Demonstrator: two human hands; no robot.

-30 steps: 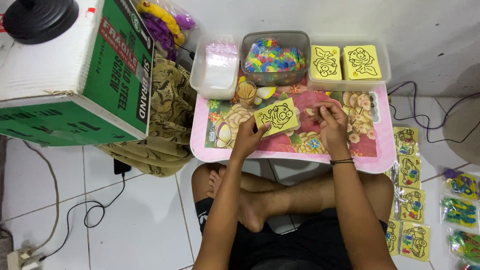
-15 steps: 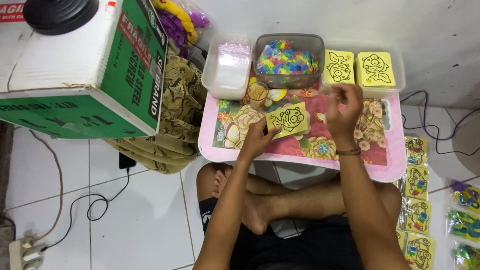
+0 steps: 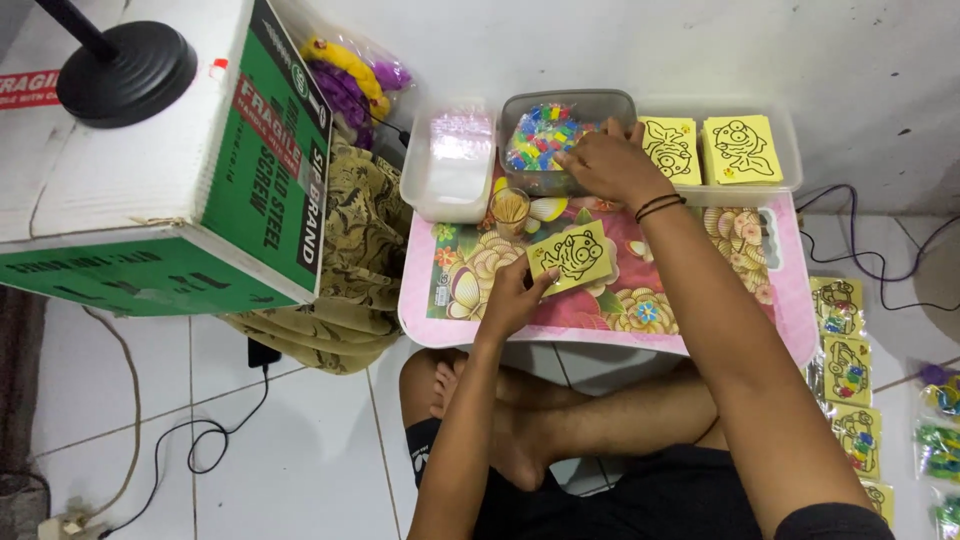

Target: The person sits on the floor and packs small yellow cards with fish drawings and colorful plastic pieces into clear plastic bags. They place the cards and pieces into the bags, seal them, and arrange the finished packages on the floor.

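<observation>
From the head view, my left hand (image 3: 512, 300) pinches the yellow picture card (image 3: 572, 256) flat on the pink counter (image 3: 700, 340). My right hand (image 3: 608, 162), fingers curled, reaches far into the tub of coloured pieces (image 3: 545, 135), straight beyond the card.

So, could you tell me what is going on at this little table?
A person sits cross-legged at a low pink table. The left hand holds a yellow picture card on the tabletop, while the right hand reaches into a clear tub of small colourful packets. Two more yellow cards lie in a tray behind.
</observation>
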